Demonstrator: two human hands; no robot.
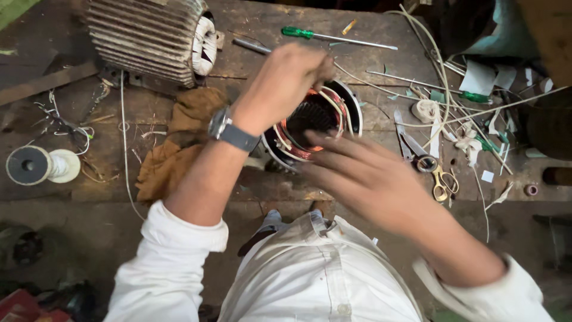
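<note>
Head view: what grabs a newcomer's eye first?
The round motor stator with copper windings at bench centre, the left hand pinching at its top rim and the blurred right hand over its lower edge. Then the ribbed grey motor housing top left and scissors to the right.

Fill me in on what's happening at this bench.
A person in a white shirt works over an open motor stator with copper windings, set on a cluttered wooden bench. The left hand pinches something thin at the stator's rim; what exactly is unclear. The right hand, blurred, spreads its fingers just in front of it. Scissors, a green-handled screwdriver and a finned motor housing lie around.
</note>
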